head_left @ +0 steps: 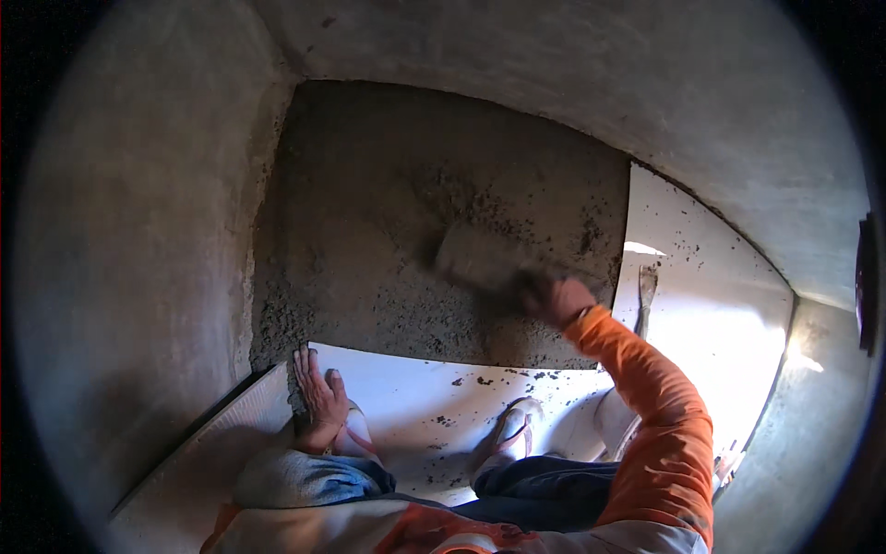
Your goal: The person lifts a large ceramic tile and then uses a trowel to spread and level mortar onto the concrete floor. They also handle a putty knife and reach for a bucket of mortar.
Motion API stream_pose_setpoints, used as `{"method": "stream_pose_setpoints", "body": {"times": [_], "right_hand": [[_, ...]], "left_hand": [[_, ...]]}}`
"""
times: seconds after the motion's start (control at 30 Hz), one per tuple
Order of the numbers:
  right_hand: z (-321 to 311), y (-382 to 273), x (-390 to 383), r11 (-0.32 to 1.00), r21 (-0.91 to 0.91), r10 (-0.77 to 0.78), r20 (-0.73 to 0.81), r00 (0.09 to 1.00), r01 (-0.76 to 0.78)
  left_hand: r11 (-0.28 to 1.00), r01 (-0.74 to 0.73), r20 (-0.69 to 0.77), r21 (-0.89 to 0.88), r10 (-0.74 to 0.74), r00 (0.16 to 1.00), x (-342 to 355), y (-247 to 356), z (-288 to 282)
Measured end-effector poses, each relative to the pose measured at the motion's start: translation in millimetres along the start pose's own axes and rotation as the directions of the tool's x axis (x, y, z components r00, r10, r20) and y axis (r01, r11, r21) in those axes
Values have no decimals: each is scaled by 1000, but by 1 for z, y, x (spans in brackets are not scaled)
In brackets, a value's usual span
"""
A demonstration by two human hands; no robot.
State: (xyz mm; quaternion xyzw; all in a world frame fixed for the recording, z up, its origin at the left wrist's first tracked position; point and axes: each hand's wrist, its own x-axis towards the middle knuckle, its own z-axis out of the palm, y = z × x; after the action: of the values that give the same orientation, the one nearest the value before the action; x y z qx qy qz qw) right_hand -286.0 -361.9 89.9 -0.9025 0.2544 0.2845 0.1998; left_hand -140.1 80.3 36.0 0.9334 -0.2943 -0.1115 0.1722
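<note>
My right hand (563, 300), at the end of an orange sleeve, grips a rectangular trowel (475, 254), blurred, on the dark, rough wet mortar (351, 203) covering the floor area. My left hand (318, 397) is set down with fingers stretched out at the mortar's lower-left edge, beside the corner of a white board (378, 374). Dark crumbs of mortar are scattered along that board. Another tool (646, 295), long and flat with dirt on it, lies on the white board at the right.
Grey plastered walls (148, 231) enclose the left, back and right sides. My sandalled feet (517, 425) are on the white boards. A ridged board (208, 443) lies at lower left. A dark object (866, 282) is at the far right wall, and sunlight falls on the right board.
</note>
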Motion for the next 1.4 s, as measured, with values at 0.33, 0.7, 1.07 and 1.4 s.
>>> {"method": "stream_pose_setpoints", "body": {"times": [0.33, 0.7, 1.07, 1.4], "right_hand": [[-83, -7, 131, 944, 44, 325, -285, 902, -326], [-11, 105, 108, 686, 664, 465, -86, 881, -297], [-18, -205, 133, 764, 583, 248, 131, 960, -277], [-56, -2, 134, 793, 416, 550, -175, 817, -445]], "left_hand": [[999, 6, 25, 46, -7, 1000, 0, 6, 4], [999, 2, 2, -32, -2, 1000, 0, -3, 10], [1000, 6, -29, -12, -7, 1000, 3, 9, 2], [996, -63, -74, -69, 58, 996, 1, 2, 8]]}}
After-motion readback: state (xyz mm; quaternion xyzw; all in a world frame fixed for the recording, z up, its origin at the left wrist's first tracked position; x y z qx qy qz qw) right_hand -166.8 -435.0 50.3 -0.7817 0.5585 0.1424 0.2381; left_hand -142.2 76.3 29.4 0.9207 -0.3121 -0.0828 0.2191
